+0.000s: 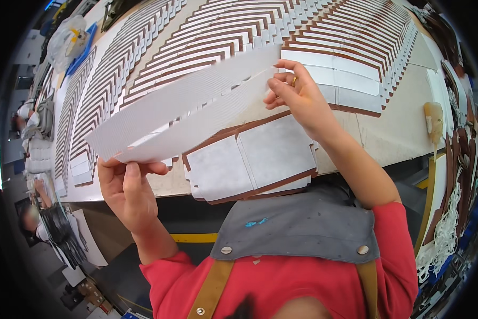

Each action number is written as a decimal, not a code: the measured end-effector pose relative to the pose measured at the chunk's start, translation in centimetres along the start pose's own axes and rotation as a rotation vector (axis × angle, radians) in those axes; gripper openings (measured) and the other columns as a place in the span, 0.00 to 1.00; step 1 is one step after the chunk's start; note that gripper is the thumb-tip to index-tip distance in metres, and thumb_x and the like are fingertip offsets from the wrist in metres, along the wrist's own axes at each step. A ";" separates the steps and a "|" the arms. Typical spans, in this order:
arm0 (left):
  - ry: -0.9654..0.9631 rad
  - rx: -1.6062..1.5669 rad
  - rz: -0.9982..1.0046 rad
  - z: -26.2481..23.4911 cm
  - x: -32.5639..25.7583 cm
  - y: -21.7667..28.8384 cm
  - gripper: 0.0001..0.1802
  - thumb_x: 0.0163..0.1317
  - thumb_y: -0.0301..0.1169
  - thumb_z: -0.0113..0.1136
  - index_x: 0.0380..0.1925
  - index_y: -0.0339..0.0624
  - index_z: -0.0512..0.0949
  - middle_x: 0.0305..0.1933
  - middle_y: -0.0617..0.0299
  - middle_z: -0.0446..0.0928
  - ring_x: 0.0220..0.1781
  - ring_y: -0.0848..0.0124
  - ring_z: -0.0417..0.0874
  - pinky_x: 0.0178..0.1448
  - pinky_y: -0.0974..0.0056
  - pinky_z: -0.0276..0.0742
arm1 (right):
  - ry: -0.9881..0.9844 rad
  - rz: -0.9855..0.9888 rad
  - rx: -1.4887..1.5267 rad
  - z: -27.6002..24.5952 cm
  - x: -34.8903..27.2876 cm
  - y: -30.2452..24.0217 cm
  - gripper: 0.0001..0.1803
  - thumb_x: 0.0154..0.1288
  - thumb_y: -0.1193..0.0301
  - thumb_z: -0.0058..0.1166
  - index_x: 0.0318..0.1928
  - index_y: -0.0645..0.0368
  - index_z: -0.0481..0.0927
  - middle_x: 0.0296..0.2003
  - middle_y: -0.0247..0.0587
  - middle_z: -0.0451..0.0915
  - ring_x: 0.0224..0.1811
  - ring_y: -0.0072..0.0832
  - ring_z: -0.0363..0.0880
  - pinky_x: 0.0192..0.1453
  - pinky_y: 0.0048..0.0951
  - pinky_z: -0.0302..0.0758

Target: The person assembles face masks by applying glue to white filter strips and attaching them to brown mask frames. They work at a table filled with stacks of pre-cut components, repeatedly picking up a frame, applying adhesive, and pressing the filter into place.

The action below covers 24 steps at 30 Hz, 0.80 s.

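Between my two hands a thin, translucent white sheet with fine ribbing is held up at a slant above the table. A line of slots runs lengthwise through its middle. My left hand pinches the sheet's lower left end between thumb and fingers. The right end is pinched at its edge by my right hand, which wears a ring. Under the sheet, at the table's near edge, lies a white two-part panel with brown borders and a seam across it. The sheet hides part of the table behind it.
Overlapping rows of brown-edged white panels cover much of the table. A yellowish brush-like tool stands at the right edge, above tangled white strings. At far left are a clear plastic bag and another person.
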State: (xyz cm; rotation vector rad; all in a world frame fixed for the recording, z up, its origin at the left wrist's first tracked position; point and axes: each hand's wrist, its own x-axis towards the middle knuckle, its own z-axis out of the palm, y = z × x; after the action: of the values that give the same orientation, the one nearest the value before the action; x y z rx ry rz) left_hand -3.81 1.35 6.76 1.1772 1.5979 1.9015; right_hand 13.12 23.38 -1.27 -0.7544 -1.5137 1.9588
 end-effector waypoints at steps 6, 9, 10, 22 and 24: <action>0.128 -0.083 -0.109 -0.9 -1.6 -2.4 0.10 0.64 0.21 0.43 0.46 0.37 0.67 0.39 0.56 0.73 0.30 0.70 0.76 0.36 0.64 0.76 | 0.095 -0.031 0.074 -1.1 -2.2 -0.7 0.18 0.63 0.78 0.50 0.53 0.63 0.62 0.34 0.39 0.71 0.30 0.20 0.75 0.36 0.22 0.76; 0.263 0.071 -0.227 -0.2 -3.3 -3.3 0.10 0.62 0.17 0.46 0.42 0.38 0.64 0.40 0.57 0.67 0.30 0.73 0.75 0.35 0.66 0.78 | 0.044 -0.145 -0.106 -2.4 -4.9 -0.3 0.20 0.62 0.81 0.49 0.54 0.61 0.62 0.33 0.37 0.70 0.29 0.19 0.72 0.34 0.20 0.72; 0.261 0.058 -0.262 0.1 -4.0 -3.7 0.12 0.60 0.14 0.47 0.42 0.39 0.63 0.42 0.59 0.63 0.30 0.74 0.75 0.36 0.66 0.78 | 0.031 -0.191 -0.193 -2.7 -5.7 -0.1 0.19 0.62 0.82 0.48 0.53 0.61 0.63 0.32 0.36 0.70 0.29 0.18 0.71 0.33 0.19 0.70; -0.024 0.685 -0.366 2.1 -9.6 -5.8 0.19 0.53 0.16 0.54 0.46 0.40 0.75 0.26 0.61 0.69 0.24 0.75 0.72 0.29 0.72 0.71 | -0.144 -0.111 -0.683 -4.9 -8.4 1.4 0.17 0.57 0.84 0.48 0.47 0.60 0.78 0.27 0.31 0.67 0.26 0.16 0.65 0.28 0.16 0.65; -0.029 0.674 -0.415 2.1 -9.4 -5.6 0.19 0.55 0.16 0.53 0.48 0.39 0.75 0.27 0.65 0.67 0.25 0.80 0.68 0.29 0.75 0.67 | -0.139 -0.083 -0.690 -4.9 -8.2 1.5 0.18 0.57 0.84 0.48 0.47 0.60 0.78 0.26 0.31 0.67 0.25 0.15 0.65 0.28 0.16 0.64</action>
State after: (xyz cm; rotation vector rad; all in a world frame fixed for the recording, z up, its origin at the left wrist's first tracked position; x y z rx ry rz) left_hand 2.06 -2.83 -1.82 0.9735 2.3387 1.1075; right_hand 22.18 20.46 -2.93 -0.8111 -2.3051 1.4359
